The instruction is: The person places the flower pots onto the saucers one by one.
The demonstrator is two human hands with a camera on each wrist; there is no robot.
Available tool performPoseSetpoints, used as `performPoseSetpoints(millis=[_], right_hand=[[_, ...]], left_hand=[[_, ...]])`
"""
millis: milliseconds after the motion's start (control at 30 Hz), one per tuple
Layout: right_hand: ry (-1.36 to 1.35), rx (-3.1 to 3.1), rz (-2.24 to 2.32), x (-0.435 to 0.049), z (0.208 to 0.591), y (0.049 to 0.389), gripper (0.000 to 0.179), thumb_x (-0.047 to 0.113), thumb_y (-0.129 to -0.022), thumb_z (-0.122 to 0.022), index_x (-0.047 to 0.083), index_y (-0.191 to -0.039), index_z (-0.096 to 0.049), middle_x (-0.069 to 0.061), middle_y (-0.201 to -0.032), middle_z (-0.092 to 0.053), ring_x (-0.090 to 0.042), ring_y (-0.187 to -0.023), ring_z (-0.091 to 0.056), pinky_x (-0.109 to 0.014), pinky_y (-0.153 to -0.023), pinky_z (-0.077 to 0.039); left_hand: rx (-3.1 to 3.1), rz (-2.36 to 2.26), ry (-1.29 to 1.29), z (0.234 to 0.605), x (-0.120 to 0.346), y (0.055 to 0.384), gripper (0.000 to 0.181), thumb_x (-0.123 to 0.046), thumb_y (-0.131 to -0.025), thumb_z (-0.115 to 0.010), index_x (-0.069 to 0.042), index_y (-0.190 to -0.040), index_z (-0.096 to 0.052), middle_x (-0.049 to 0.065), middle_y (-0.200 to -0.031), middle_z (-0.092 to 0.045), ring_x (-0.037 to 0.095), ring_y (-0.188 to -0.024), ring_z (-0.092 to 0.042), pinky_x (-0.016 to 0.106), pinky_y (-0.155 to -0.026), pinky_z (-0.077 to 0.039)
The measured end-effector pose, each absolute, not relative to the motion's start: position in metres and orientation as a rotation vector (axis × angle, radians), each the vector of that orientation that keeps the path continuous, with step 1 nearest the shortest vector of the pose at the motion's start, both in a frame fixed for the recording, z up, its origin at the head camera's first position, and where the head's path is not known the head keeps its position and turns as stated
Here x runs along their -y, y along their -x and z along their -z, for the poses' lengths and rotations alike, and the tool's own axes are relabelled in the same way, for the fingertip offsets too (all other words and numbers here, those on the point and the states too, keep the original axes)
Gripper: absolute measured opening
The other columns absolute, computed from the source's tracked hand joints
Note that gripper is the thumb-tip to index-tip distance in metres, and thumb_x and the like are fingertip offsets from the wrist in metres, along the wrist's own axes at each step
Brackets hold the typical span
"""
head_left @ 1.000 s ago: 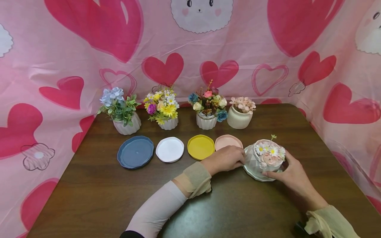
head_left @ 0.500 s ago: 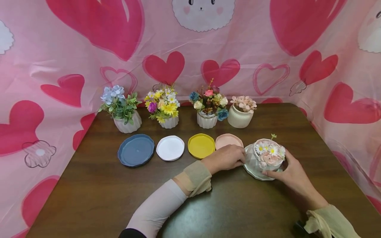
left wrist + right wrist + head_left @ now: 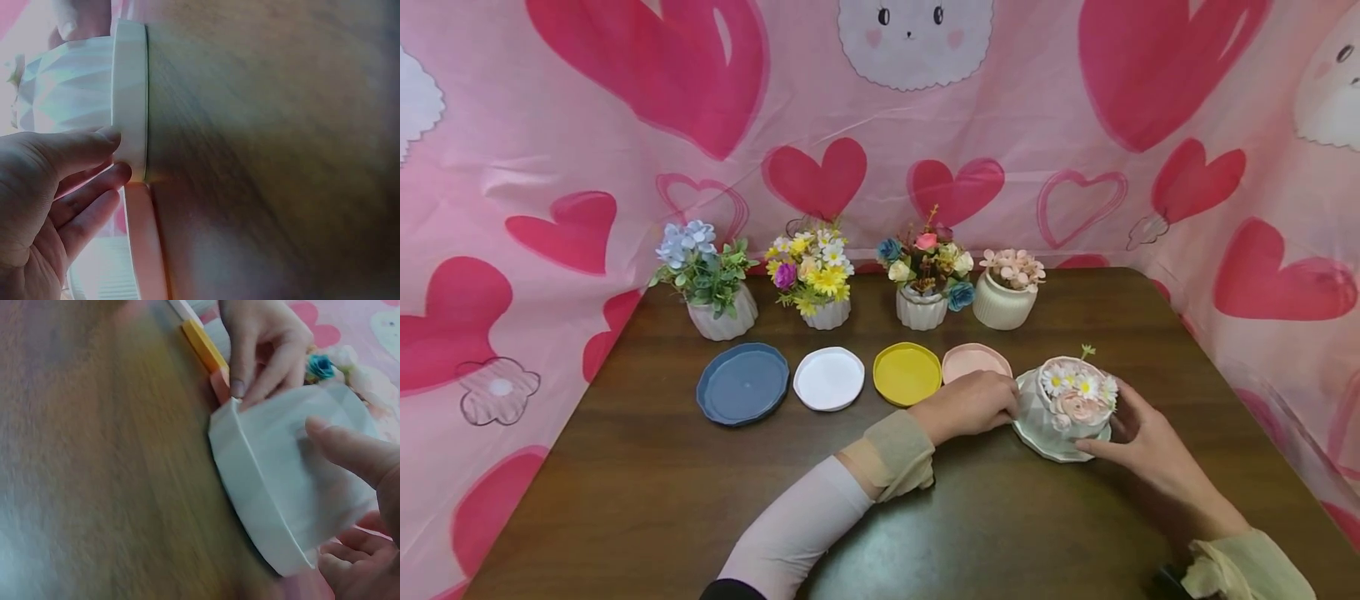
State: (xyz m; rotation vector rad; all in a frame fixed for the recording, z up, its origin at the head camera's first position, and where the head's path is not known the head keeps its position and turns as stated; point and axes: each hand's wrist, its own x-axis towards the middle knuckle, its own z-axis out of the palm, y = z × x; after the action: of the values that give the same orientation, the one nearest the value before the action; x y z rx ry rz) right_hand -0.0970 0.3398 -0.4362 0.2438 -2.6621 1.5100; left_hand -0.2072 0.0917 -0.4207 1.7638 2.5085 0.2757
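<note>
A white faceted ceramic pot (image 3: 1066, 410) of white daisies and a pale pink bloom stands upright on a pale green-white scalloped saucer (image 3: 1037, 432), at the right of a dark brown wooden table (image 3: 647, 492), nearer than the row of saucers; the saucer lies flat on the wood. The left hand (image 3: 972, 404) rests at the saucer's left edge; the left wrist view shows its fingertips (image 3: 107, 136) curled onto the rim, pinching it lightly. The right hand (image 3: 1142, 442) is at the right, near side; its thumb and fingers (image 3: 350, 447) are curled round the pot's wall and the saucer's edge, grasping the pair; both hands thus have hold of the same assembly, one at each side.

To the left of the held saucer, just beside it, lies a pink round plastic saucer (image 3: 973, 362); further left in the same row lie a yellow round saucer (image 3: 907, 372), a white round saucer (image 3: 828, 378) and a dark blue scalloped saucer (image 3: 742, 383); each lies flat and bare.

Along the far edge stand four ribbed pale pots: one with blue flowers and green leaves (image 3: 713, 283) at the left; one with yellow and white daisies (image 3: 814, 279); one with mixed pink and blue blooms (image 3: 925, 283); one cream pot with small pink blossoms (image 3: 1006, 287). A pink cloth with red hearts (image 3: 880, 125) hangs behind and at both sides.
</note>
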Motion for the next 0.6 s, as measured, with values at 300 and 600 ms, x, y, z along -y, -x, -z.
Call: performPoseSetpoints(millis=[300,600], right_hand=[[-0.291,2.716,-1.642,-0.364,0.434,0.09,0.086,-0.002,-0.083,-0.074,-0.007,-0.151,-0.021,0.03,-0.136,-0.042,0.022,-0.117,-0.044,-0.004,-0.09,-0.043],[-0.246,2.701,-1.531,-0.377,0.434,0.095,0.051,-0.002,-0.09,-0.066,-0.004,-0.137,-0.047,0.032,-0.118,-0.058,0.014,-0.105,-0.06,-0.008,-0.08,-0.051]], left_hand=[[-2.503,-0.293,-1.761,0.423,-0.091,0.209,0.012,-0.021,-0.094,-0.067,-0.023,-0.097,-0.079,-0.009,-0.101,-0.069,0.003,-0.09,-0.059,0.014,-0.086,-0.048],[-2.495,-0.3,-1.74,0.422,-0.093,0.208,0.011,-0.021,-0.094,-0.068,-0.023,-0.096,-0.079,-0.01,-0.098,-0.068,0.003,-0.088,-0.058,0.014,-0.083,-0.047]])
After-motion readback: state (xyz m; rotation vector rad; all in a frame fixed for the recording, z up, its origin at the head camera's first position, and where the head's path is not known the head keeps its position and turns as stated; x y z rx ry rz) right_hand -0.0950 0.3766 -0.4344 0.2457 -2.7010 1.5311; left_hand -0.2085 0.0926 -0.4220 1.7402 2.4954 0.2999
